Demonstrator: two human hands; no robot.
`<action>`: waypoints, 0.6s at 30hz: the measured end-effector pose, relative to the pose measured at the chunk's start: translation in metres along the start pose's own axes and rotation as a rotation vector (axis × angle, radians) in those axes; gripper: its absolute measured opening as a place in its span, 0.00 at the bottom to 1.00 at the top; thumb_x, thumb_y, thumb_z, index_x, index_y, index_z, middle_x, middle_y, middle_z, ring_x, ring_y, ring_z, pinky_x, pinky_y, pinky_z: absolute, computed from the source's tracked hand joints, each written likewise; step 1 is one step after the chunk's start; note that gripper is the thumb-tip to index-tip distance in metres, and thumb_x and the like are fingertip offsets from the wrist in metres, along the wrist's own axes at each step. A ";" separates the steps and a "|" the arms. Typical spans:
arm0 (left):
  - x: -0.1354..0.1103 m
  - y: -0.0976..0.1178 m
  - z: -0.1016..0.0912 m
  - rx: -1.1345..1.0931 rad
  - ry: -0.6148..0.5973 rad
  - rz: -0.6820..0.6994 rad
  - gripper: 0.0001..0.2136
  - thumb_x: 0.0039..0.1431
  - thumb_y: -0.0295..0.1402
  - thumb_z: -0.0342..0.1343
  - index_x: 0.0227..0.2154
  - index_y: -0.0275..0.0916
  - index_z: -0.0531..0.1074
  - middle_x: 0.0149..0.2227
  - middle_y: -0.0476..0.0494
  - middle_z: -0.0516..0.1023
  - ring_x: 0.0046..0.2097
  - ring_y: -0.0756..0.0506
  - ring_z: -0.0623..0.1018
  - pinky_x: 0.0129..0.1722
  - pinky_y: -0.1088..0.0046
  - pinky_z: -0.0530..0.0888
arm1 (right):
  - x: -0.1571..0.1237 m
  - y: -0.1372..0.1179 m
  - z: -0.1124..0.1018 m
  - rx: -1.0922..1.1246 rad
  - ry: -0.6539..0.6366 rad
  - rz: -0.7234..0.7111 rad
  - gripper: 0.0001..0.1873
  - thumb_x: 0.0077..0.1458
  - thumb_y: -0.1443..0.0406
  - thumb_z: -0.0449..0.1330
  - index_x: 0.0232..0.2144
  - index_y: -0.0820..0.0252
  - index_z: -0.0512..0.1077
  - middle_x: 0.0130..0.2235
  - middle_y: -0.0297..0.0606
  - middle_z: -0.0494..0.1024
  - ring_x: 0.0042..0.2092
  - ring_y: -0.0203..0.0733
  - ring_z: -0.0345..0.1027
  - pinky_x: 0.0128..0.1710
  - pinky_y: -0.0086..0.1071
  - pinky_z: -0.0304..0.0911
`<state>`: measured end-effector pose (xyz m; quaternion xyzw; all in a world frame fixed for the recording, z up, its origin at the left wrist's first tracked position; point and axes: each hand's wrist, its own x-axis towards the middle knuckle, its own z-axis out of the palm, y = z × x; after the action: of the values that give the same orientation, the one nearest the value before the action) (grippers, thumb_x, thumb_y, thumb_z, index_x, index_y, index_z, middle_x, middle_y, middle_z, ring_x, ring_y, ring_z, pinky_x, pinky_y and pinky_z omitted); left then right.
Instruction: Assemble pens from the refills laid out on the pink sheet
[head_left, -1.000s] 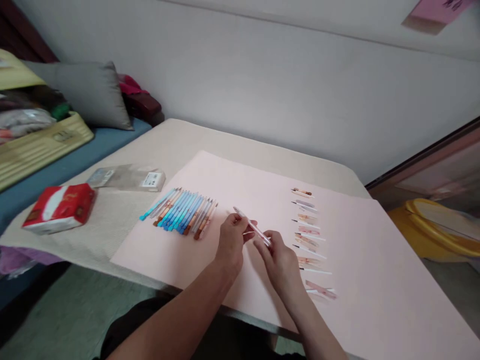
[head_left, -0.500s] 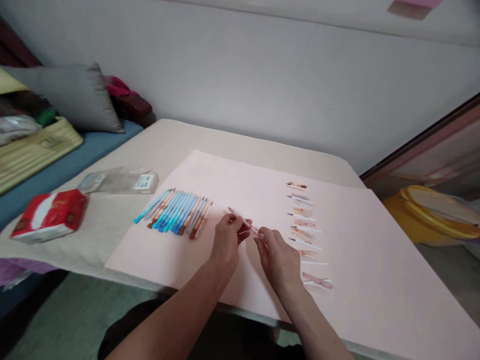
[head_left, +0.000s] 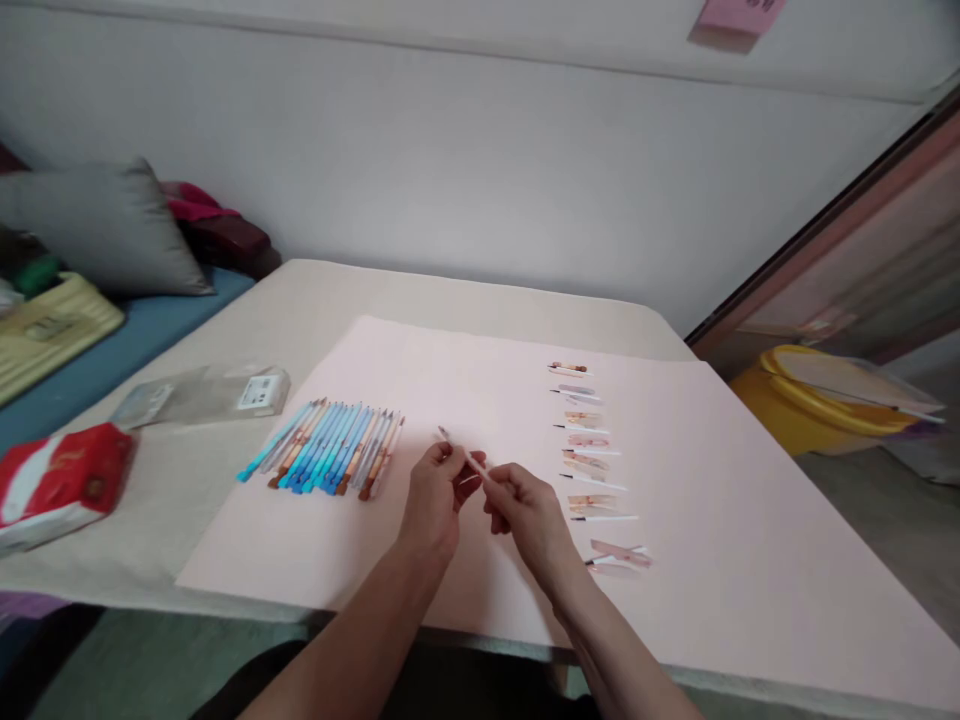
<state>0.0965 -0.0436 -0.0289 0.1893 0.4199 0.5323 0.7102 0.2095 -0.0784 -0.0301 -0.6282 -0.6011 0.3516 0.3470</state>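
Note:
My left hand point(head_left: 435, 492) is closed around a slim pen point(head_left: 444, 433), whose tip points up and left past the fingers. The fingers of my right hand point(head_left: 523, 503) pinch the pen's other end, where a thin pale rod shows between the two hands. Whether that rod is the barrel or a refill, I cannot tell. Left of my hands lies a row of blue, brown and grey-pink pens point(head_left: 337, 445), side by side. To the right runs a column of pens taken apart, with white refills point(head_left: 604, 518) beside clear and pinkish pen parts point(head_left: 592, 503).
Pale pink paper point(head_left: 465, 360) covers much of the table. On the left are a clear plastic pouch point(head_left: 202, 395) and a red tissue pack point(head_left: 64, 480). A yellow bucket point(head_left: 780, 405) stands beyond the right edge; a wall point(head_left: 450, 170) rises behind.
My right hand's grip has shifted on the pen's end, and a longer pale stretch now shows between the hands. The view has turned slightly to the right.

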 end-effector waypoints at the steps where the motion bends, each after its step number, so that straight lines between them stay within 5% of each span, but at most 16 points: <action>1: 0.000 0.000 0.000 0.002 -0.006 0.007 0.06 0.52 0.32 0.57 0.28 0.35 0.68 0.32 0.40 0.76 0.32 0.50 0.75 0.33 0.74 0.71 | 0.000 0.000 0.000 0.061 -0.020 0.028 0.14 0.60 0.58 0.46 0.33 0.59 0.66 0.23 0.33 0.72 0.21 0.35 0.65 0.21 0.27 0.58; 6: -0.001 -0.001 0.001 0.026 0.015 0.006 0.07 0.51 0.33 0.58 0.28 0.35 0.68 0.31 0.42 0.75 0.32 0.51 0.74 0.33 0.75 0.71 | -0.003 0.000 0.001 -0.267 0.155 -0.094 0.09 0.55 0.60 0.53 0.36 0.58 0.68 0.30 0.38 0.75 0.30 0.41 0.70 0.26 0.29 0.57; 12: -0.002 0.000 0.002 0.019 -0.015 0.007 0.07 0.51 0.33 0.59 0.28 0.35 0.69 0.32 0.41 0.75 0.34 0.50 0.74 0.34 0.73 0.71 | -0.001 -0.001 -0.001 0.107 -0.023 0.038 0.13 0.60 0.58 0.46 0.33 0.58 0.66 0.25 0.32 0.73 0.21 0.34 0.66 0.21 0.25 0.56; 18: -0.001 0.006 0.004 0.046 -0.047 0.028 0.09 0.49 0.35 0.60 0.29 0.34 0.72 0.35 0.41 0.75 0.37 0.49 0.73 0.38 0.72 0.70 | -0.003 -0.003 -0.004 -0.279 0.094 -0.051 0.13 0.59 0.57 0.48 0.29 0.58 0.66 0.24 0.34 0.73 0.24 0.36 0.65 0.24 0.27 0.49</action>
<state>0.0953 -0.0415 -0.0218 0.2238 0.4126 0.5277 0.7080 0.2111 -0.0815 -0.0251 -0.6707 -0.6429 0.2260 0.2928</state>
